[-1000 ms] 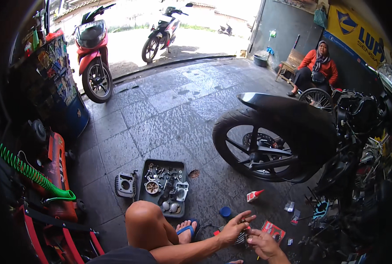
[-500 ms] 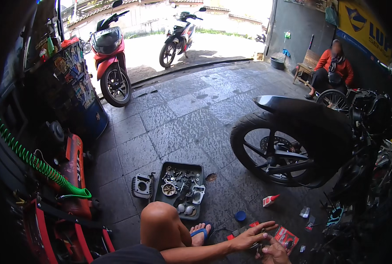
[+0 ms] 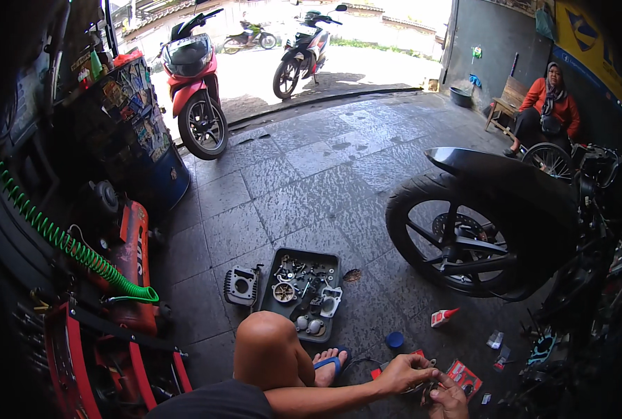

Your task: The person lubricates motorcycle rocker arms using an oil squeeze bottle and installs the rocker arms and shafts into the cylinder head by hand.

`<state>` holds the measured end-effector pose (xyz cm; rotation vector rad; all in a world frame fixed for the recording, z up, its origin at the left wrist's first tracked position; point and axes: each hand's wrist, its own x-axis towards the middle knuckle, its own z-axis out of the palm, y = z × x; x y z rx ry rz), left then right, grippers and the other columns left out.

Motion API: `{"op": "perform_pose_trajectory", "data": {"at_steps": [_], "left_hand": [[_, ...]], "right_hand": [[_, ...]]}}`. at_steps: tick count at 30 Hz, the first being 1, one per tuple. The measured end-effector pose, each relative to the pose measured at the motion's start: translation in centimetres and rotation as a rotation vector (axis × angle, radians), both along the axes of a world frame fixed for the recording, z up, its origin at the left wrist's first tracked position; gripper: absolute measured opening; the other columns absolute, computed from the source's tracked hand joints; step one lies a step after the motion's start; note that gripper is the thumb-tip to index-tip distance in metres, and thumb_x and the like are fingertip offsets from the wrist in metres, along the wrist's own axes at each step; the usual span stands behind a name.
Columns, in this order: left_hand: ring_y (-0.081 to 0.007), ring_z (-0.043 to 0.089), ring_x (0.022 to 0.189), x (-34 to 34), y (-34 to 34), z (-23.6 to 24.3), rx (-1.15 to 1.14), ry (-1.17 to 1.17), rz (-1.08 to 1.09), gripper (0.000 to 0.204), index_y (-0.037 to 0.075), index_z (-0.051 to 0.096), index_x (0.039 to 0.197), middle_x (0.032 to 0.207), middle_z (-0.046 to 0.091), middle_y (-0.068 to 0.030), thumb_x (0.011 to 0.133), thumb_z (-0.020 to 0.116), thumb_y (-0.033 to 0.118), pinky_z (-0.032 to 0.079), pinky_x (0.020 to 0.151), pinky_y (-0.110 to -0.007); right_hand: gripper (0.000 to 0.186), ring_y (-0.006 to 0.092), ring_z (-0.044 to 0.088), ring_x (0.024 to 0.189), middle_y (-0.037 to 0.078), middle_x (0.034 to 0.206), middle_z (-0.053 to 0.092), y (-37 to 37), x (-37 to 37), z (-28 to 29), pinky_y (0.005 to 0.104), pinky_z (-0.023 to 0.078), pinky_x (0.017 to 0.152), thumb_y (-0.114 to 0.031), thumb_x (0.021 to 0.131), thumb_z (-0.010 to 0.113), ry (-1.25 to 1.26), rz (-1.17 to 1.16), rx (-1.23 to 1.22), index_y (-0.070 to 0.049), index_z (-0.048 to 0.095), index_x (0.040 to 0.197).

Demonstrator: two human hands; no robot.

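My left hand (image 3: 407,373) is closed, thumb and fingers pinched together at the fingertips. Just right of it, my right hand (image 3: 450,401) curls round a small dark piece that is too hidden to name. The two hands meet over the floor near the lower edge. Beside them lies a red card package (image 3: 466,377), partly behind the right hand. A round blue cap (image 3: 394,339) and a white bottle with a red tip (image 3: 442,318) are on the floor beyond the hands.
Left of my hands, a dark tray (image 3: 305,251) holds several engine parts, with a finned cylinder block (image 3: 242,285) beside it. A motorcycle wheel (image 3: 457,237) stands at right. Red toolbox (image 3: 80,363) and green coiled hose (image 3: 73,244) are at left. A person (image 3: 550,105) sits far right.
My left hand's fingers have gone from stretched out to pinched together, by the right hand. The whole view has shifted, with things now further right. A motorbike with a rider has appeared outside.
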<state>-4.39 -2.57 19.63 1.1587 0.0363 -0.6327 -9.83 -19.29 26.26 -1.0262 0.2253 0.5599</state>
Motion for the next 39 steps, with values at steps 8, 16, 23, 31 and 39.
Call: {"op": "perform_pose_trajectory", "data": {"at_steps": [8,16,23,31,39], "left_hand": [[-0.0074,0.057,0.068,0.1,-0.9,-0.2,0.019,-0.006,-0.009,0.046,-0.004,0.063,0.116,0.082,0.064,-0.0027,0.092,0.066,0.035,0.047,0.061,-0.023],[-0.012,0.063,0.079,0.1,0.7,1.0,0.045,0.066,-0.01,0.035,-0.005,0.06,0.122,0.096,0.068,-0.007,0.095,0.059,0.018,0.052,0.07,-0.024],[-0.0107,0.062,0.076,0.0,-0.1,0.6,-0.146,0.15,0.029,0.029,-0.002,0.062,0.115,0.093,0.066,-0.0045,0.092,0.065,0.015,0.052,0.067,-0.023],[-0.0055,0.057,0.072,-0.1,-0.1,0.7,-0.214,0.171,0.066,0.018,0.002,0.064,0.106,0.088,0.064,-0.0005,0.092,0.064,0.014,0.048,0.064,-0.02],[-0.0058,0.058,0.072,0.0,0.3,0.8,-0.238,0.205,0.091,0.014,0.002,0.063,0.1,0.087,0.063,-0.0008,0.091,0.065,0.012,0.049,0.063,-0.021]], "right_hand": [[0.056,0.024,0.05,0.125,0.013,0.135,0.053,-1.0,-0.2,-0.6,0.0378,0.035,0.11,-0.004,0.086,0.058,-0.02,-0.052,-0.023,0.005,0.043,0.139],[0.048,0.0178,0.058,0.113,0.013,0.124,0.058,-1.2,1.0,-3.5,0.0305,0.045,0.1,0.003,0.092,0.055,0.014,-0.058,0.019,0.006,0.04,0.138],[0.047,0.0191,0.059,0.113,0.015,0.124,0.059,-1.5,0.7,-1.9,0.0328,0.045,0.102,0.001,0.094,0.053,0.02,-0.077,-0.018,0.009,0.039,0.138],[0.042,0.0215,0.061,0.111,0.017,0.123,0.06,-1.5,0.8,-1.9,0.0324,0.047,0.101,0.002,0.093,0.054,0.003,-0.068,-0.034,0.009,0.044,0.134],[0.037,0.0196,0.061,0.11,0.014,0.12,0.062,-1.3,1.0,-1.4,0.0326,0.047,0.098,0.003,0.092,0.055,0.01,-0.071,-0.036,0.006,0.052,0.129]]}}
